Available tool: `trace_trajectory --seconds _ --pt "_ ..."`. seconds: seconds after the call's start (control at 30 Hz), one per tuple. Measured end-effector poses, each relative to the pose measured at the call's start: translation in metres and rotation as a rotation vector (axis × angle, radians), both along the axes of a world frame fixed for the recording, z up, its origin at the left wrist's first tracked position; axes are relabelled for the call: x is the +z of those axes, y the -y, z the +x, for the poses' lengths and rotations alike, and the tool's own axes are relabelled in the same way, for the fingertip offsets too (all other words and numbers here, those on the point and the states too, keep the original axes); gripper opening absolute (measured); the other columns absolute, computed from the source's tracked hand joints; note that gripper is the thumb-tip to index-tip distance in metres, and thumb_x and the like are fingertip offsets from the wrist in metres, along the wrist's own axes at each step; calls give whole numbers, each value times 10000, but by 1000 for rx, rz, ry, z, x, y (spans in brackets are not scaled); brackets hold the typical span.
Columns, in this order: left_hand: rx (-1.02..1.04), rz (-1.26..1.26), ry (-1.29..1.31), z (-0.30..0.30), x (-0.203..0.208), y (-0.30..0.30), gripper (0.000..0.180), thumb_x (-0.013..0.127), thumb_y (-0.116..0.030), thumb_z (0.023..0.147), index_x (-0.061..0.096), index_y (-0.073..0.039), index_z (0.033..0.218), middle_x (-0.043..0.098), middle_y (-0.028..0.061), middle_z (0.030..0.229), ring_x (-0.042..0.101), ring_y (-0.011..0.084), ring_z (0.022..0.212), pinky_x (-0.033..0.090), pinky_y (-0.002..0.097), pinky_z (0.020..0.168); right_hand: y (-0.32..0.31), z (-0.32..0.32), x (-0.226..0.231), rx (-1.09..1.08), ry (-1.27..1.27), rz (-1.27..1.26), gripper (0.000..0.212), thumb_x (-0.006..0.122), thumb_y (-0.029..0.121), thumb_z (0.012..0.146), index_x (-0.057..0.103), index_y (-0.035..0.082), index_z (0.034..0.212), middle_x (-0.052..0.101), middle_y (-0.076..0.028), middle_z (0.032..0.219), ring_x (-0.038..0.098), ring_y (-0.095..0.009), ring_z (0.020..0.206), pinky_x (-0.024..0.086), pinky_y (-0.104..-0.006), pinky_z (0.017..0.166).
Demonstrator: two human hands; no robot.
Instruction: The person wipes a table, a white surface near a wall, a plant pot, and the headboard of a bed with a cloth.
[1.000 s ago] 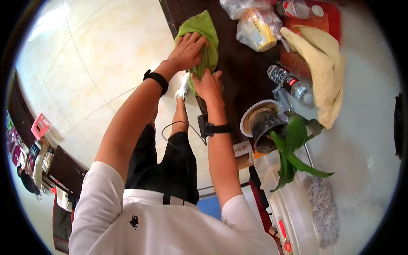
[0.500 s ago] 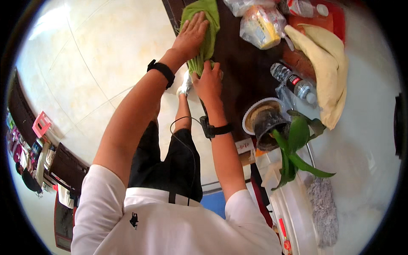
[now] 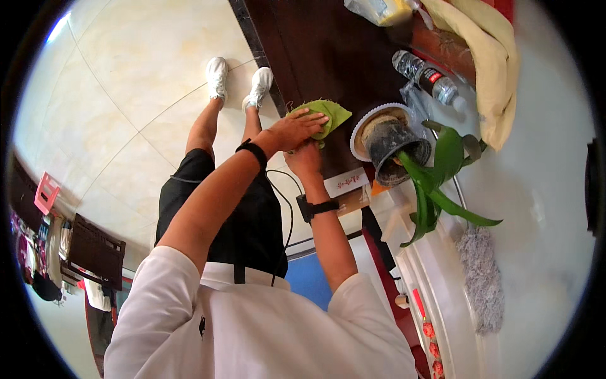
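A green cloth [image 3: 331, 118] lies bunched on the dark brown tabletop [image 3: 315, 57] near its left edge. Flat on top of the cloth rests my left hand [image 3: 295, 129], its fingers stretched out and pressing down. Just below it, my right hand [image 3: 306, 160] is closed on the cloth's near end; its fingers are partly hidden under the left hand. Each wrist wears a black band. Close to the right hand stands a black plant pot [image 3: 392, 151] with long green leaves, tilted over a white-rimmed dish [image 3: 358, 136].
A clear plastic bottle [image 3: 429, 79] lies right of the dish, beside a cream-coloured cloth [image 3: 489, 63]. At the back is a plastic-wrapped package [image 3: 385, 9]. A grey fluffy duster [image 3: 481, 278] lies at the right. A box [image 3: 346, 183] sits by my right wrist.
Both hands have drawn the green cloth back toward me along the tabletop, near the plant pot. The cloth is now more bunched under my left hand. The head view has shifted too.
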State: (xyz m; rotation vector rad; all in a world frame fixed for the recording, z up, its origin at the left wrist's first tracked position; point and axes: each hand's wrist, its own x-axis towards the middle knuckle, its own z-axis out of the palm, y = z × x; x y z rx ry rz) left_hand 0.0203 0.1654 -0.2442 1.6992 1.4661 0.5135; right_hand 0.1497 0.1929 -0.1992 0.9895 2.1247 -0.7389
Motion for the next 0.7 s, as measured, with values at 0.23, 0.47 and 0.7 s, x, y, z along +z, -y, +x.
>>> trace_trajectory --seconds 0.23,0.47,0.7 --pt "-45 40 -12 -36 -14 5 607 583 -45 862 421 -223 1419 260 -42 1571 204 141 1458 144 379 1215 -2 -28 9 27 66 75 405 715 304 795 656 3 1059 610 -213 1099 560 -399 1048 461 -483 893" --pt "256 186 -311 -101 -12 -1 435 525 -166 944 477 -215 1374 290 -29 1557 251 166 1442 201 434 1198 -10 -53 8 -281 -445 164 453 669 204 830 506 -15 1192 538 -247 1143 506 -426 1094 418 -507 928" --pt "400 171 -120 -64 -16 7 396 441 -61 932 445 -72 1327 246 57 1574 205 256 1458 118 519 1195 -18 -36 -2 -191 -742 299 420 657 28 779 506 12 1170 536 -222 1140 495 -435 1100 367 -519 972"
